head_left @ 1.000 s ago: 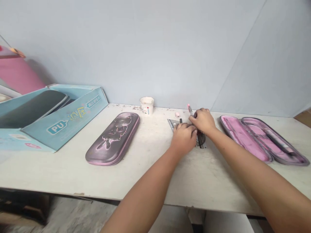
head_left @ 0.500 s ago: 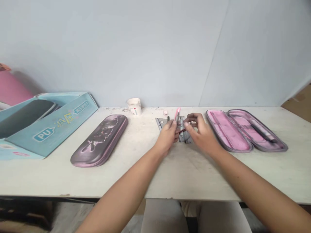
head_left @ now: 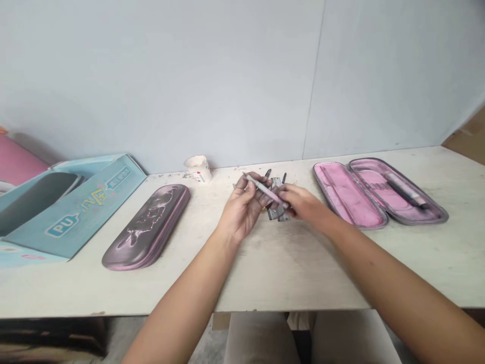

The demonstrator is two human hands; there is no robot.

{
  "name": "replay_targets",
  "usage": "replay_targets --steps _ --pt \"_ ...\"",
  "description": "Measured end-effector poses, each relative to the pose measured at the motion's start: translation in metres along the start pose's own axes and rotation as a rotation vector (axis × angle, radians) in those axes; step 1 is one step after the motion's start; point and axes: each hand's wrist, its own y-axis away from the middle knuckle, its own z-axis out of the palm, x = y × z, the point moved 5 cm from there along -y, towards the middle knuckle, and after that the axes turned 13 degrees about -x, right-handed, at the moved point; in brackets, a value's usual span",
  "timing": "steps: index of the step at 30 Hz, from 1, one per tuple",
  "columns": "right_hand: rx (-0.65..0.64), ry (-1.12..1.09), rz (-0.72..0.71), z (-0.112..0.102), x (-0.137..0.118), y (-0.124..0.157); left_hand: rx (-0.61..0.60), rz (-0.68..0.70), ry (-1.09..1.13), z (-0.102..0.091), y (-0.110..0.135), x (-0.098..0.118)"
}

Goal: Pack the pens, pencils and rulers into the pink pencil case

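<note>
A slim pen (head_left: 267, 190), pale grey at its tip and pink along the barrel, slants between my hands above the table. My left hand (head_left: 240, 210) pins its upper part under the thumb, the other fingers loosely curled behind. At the lower end, the fingers of my right hand (head_left: 301, 203) are closed around the pen. Beneath them lie clear rulers (head_left: 276, 213), partly covered by my hands. Two dark pen ends (head_left: 284, 177) show just beyond. To the right, an open pencil case (head_left: 350, 217) with pink lining holds a thick black-and-pale marker (head_left: 407, 190).
A closed dark pencil case (head_left: 151, 227) with a shiny animal outline lies on the left. Behind it stands a paper cup (head_left: 198, 169). The blue box (head_left: 87, 202) at far left holds a dark case. A pale wall (head_left: 242, 76) borders the table's back.
The pen in my left hand has tipped from upright to a slant, and my right hand has come to its lower end. The view has shifted and tilted slightly.
</note>
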Motion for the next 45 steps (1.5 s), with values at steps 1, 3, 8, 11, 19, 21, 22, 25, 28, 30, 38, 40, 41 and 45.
replay_targets --steps 1,3,8,11,19,21,22,25,28,30,38,40,41,45 --pt "-0.063 0.066 0.02 0.008 -0.001 0.0 0.023 0.033 0.012 -0.003 -0.001 0.003" --pt "-0.056 0.212 0.005 0.015 -0.004 0.003 0.092 0.055 -0.008 -0.011 0.0 0.005" --pt "0.317 0.56 -0.186 -0.009 -0.02 0.013 0.222 -0.027 -0.191 -0.025 0.004 -0.003" --pt "0.314 0.491 -0.252 -0.022 -0.017 0.014 0.222 -0.089 -0.227 -0.027 0.005 -0.008" --pt "0.261 0.38 -0.161 -0.031 -0.008 0.012 0.229 -0.117 -0.253 -0.03 0.005 -0.009" --pt "0.243 0.271 -0.143 -0.033 -0.005 0.011 0.229 -0.119 -0.255 -0.031 0.005 -0.009" --pt "0.229 0.24 -0.121 -0.033 -0.003 0.011 0.229 -0.118 -0.258 -0.031 0.005 -0.009" --pt "0.212 0.254 -0.122 -0.035 -0.002 0.01 0.231 -0.118 -0.265 -0.031 0.005 -0.008" --pt "0.215 0.234 -0.175 -0.036 -0.004 0.01 0.239 -0.12 -0.266 -0.031 0.006 -0.008" --pt "0.203 0.192 -0.133 -0.035 -0.002 0.009 0.239 -0.126 -0.267 -0.031 0.006 -0.009" --pt "0.156 0.238 -0.132 -0.032 -0.004 0.009 0.239 -0.144 -0.299 -0.03 0.006 -0.011" --pt "0.184 0.341 -0.105 -0.036 -0.007 0.012 0.236 -0.157 -0.313 -0.03 0.006 -0.011" --pt "0.234 0.432 -0.104 -0.04 -0.01 0.014 0.235 -0.163 -0.32 -0.03 0.006 -0.012" --pt "0.552 0.946 0.005 -0.06 -0.02 0.027 0.246 -0.176 -0.337 -0.03 0.006 -0.012"
